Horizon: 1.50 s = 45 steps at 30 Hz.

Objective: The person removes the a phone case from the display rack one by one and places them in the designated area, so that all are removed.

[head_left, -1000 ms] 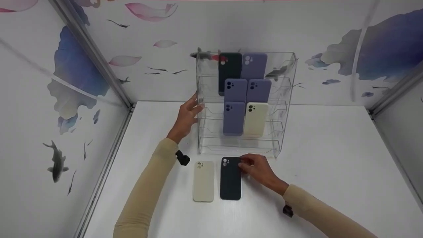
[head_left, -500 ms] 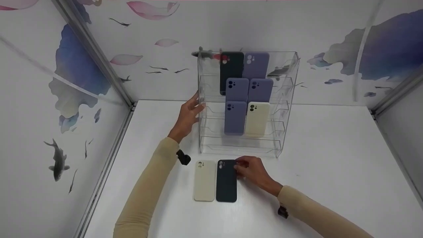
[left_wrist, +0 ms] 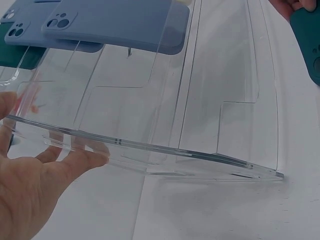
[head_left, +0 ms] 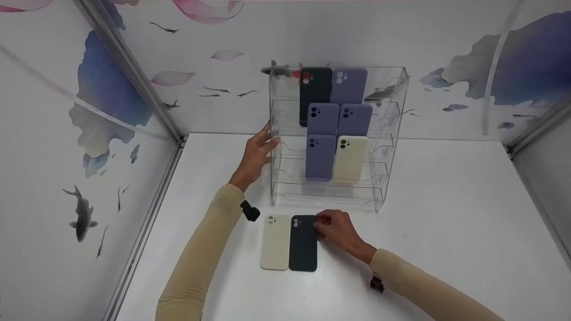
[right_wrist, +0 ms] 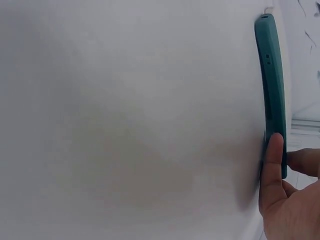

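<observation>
Your right hand (head_left: pixel 337 229) pinches the upper right edge of the dark case (head_left: pixel 304 243), which lies flat at lower centre, touching the cream case (head_left: pixel 275 242). The fingertips hide that corner. Your left hand (head_left: pixel 255 156) rests with straight fingers against the clear rack's (head_left: pixel 379 196) left wall; its transparent shelves are hard to trace.

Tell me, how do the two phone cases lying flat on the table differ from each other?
The cream case is pale off-white; the dark case is a deep blackish green. The right hand pinches the dark case at its top corner, while no hand touches the cream case. The cream case lies on the left, the dark case on the right, edge to edge. Both lie flat, camera cutouts at the top, and look alike in shape and size.
</observation>
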{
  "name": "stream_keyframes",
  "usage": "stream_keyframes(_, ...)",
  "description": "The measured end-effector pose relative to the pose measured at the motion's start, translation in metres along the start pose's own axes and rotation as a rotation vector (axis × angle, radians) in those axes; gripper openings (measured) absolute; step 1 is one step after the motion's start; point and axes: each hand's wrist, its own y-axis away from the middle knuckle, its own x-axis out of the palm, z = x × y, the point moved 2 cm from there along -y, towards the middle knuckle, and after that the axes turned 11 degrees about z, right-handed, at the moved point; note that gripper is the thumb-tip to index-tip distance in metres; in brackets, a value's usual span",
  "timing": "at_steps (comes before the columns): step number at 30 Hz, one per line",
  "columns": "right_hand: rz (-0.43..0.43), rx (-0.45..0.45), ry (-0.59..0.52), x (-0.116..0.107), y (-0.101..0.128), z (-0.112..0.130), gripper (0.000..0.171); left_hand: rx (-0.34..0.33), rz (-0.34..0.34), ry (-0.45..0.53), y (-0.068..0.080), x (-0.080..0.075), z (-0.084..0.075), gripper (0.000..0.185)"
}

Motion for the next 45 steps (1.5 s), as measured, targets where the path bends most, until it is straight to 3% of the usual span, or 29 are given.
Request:
stream_keyframes(6,-0.006,-0.032,0.065,0.000,-0.002,0.002,0.018,-0.002,-0.007,-0.014,-0.002,0.001,-0.001,0.072)
stream_keyframes(12,0.007,-0.069,0.047,-0.009,0.002,0.000,0.020,-0.001,-0.012,-0.013,-0.003,0.002,-0.003,0.069)
stream_keyframes(23,0.006,-0.130,0.027,-0.041,0.013,0.015,0.029,-0.001,-0.012,-0.012,-0.002,0.002,-0.004,0.071)
stream_keyframes(45,-0.124,-0.199,0.078,-0.109,0.032,0.054,0.025,0.016,-0.008,-0.022,0.001,0.003,-0.001,0.071)
